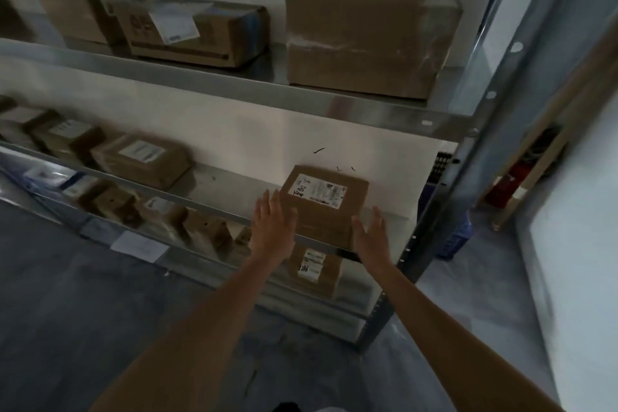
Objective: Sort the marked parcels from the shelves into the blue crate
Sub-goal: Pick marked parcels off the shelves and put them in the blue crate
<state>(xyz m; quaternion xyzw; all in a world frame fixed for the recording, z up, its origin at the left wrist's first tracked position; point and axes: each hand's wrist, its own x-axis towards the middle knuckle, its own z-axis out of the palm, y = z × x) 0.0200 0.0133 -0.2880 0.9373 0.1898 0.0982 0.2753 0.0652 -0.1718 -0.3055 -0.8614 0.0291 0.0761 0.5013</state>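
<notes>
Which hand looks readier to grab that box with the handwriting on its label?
Probably the left hand: its open fingers already overlap the marked box's left side. The right hand, also open, sits just off its right corner.

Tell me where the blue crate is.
In the head view, the blue crate sits on the floor at right, behind the shelf's upright post.
</notes>
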